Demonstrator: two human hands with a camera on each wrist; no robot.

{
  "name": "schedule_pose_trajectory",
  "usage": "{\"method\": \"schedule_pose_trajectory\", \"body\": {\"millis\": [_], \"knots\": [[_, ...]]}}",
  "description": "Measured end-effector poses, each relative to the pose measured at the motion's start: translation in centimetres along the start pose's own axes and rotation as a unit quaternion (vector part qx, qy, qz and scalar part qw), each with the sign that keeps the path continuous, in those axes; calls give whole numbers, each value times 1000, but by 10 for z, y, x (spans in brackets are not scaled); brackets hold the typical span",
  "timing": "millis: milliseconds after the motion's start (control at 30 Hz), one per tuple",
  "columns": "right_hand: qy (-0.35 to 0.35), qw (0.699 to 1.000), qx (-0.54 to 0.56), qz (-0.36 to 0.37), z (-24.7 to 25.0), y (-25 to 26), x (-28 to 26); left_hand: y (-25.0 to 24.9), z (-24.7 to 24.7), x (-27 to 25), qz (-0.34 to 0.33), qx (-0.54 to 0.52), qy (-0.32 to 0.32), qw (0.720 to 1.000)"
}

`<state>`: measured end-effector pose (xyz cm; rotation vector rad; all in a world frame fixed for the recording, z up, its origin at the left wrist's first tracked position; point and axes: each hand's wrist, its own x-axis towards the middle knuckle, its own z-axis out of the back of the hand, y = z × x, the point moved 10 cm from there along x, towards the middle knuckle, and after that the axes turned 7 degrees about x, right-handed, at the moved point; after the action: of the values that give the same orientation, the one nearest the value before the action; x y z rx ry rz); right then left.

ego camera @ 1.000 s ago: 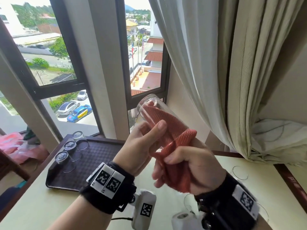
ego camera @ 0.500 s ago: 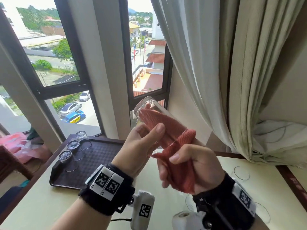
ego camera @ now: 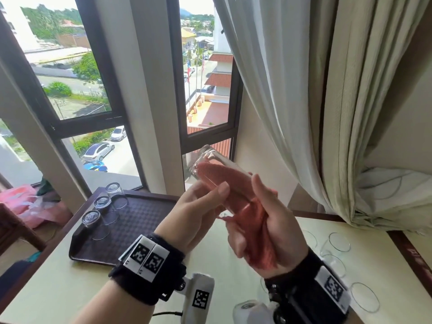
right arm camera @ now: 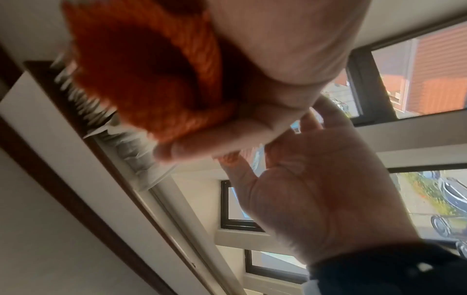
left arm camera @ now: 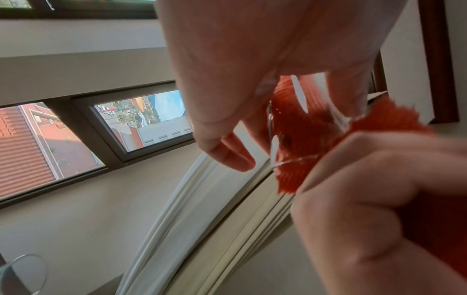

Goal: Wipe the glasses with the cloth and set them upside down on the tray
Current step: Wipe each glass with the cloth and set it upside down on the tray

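Left hand [ego camera: 194, 213] grips the glass [ego camera: 211, 167] mid-air, base tilted up toward the window, so the right hand [ego camera: 268, 228], clutching the red cloth [ego camera: 254, 220], can stuff it inside. Three wiped ones sit flipped on the tray [ego camera: 140, 220], far left.

The right hand [ego camera: 271, 228] hid the mouth of the glass [ego camera: 210, 164]; blur smeared the cloth [right arm camera: 141, 75] in the right-wrist view.
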<state>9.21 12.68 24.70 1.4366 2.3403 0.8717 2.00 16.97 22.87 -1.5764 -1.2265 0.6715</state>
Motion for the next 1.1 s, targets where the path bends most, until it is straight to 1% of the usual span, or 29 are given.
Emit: {"method": "schedule_pose_trajectory", "body": {"millis": [33, 67, 100, 167, 200, 267, 333, 400, 433, 467, 533, 567, 600, 633, 667, 700, 733, 767, 800, 833, 867, 900, 933, 967, 1000, 1033, 1067, 1100], "knots": [[-35, 999, -9, 16, 7, 2, 0, 0, -2, 1, 4, 5, 18, 1000], [-80, 995, -44, 40, 15, 7, -1, -1, -2, 1, 7, 17, 32, 999], [-128, 984, -96, 71, 23, 14, -4, -3, -2, 2, 8, 33, 43, 998], [-201, 946, -221, 126, 30, 31, -13, -3, -5, 2, 25, 40, 58, 997], [-218, 923, -281, 146, 27, 38, -17, -2, -7, 1, 36, 33, 56, 997], [-220, 878, -380, 193, 14, 49, -24, 5, -8, -3, 66, 11, 20, 998], [-203, 829, -453, 257, 2, 55, -28, 11, -5, -6, 89, -35, -43, 994], [-171, 750, -543, 336, -11, 58, -33, 14, 4, -7, 96, -106, -102, 984], [-147, 712, -582, 366, -16, 56, -34, 14, 6, -6, 99, -131, -118, 979], [-122, 680, -616, 379, -19, 52, -34, 14, 7, -5, 98, -150, -123, 976], [-94, 626, -677, 375, -20, 43, -32, 12, 10, -3, 97, -157, -133, 974], [-90, 611, -699, 360, -18, 39, -31, 9, 11, -2, 91, -150, -134, 975], [-92, 609, -712, 337, -15, 36, -28, 7, 12, -1, 81, -139, -129, 979], [-95, 621, -715, 308, -12, 34, -25, 3, 11, 0, 70, -127, -122, 982], [-100, 643, -711, 268, -8, 31, -21, 2, 11, 1, 58, -117, -107, 986], [-106, 679, -694, 214, -3, 30, -16, 1, 7, 3, 50, -114, -84, 989], [-109, 734, -655, 143, 4, 27, -11, 2, 3, 5, 48, -114, -62, 990], [-96, 805, -582, 63, 8, 20, -8, 5, 1, 7, 47, -124, -45, 990], [-77, 873, -482, -2, 6, 12, -8, 9, 1, 8, 41, -140, -29, 989], [-59, 925, -371, -50, 2, 6, -10, 11, -1, 10, 35, -160, -10, 986], [-49, 961, -261, -78, -2, 3, -11, 12, -2, 12, 26, -175, 5, 984], [-49, 983, -151, -90, -4, 1, -13, 12, -2, 14, 21, -181, 15, 983], [-47, 993, -43, -99, -5, -2, -13, 12, -1, 16, 12, -180, 24, 983], [-42, 993, 40, -104, -7, -5, -13, 13, 0, 17, 7, -176, 30, 984], [-41, 992, 63, -102, -5, -8, -13, 14, 1, 19, 5, -174, 32, 984], [-47, 994, 29, -96, -2, -9, -13, 15, 2, 21, 6, -171, 32, 985], [-62, 992, -60, -87, 5, -8, -12, 16, 5, 22, 11, -165, 26, 986], [-71, 973, -205, -76, 10, -4, -11, 18, 7, 23, 17, -154, 19, 988]]}}
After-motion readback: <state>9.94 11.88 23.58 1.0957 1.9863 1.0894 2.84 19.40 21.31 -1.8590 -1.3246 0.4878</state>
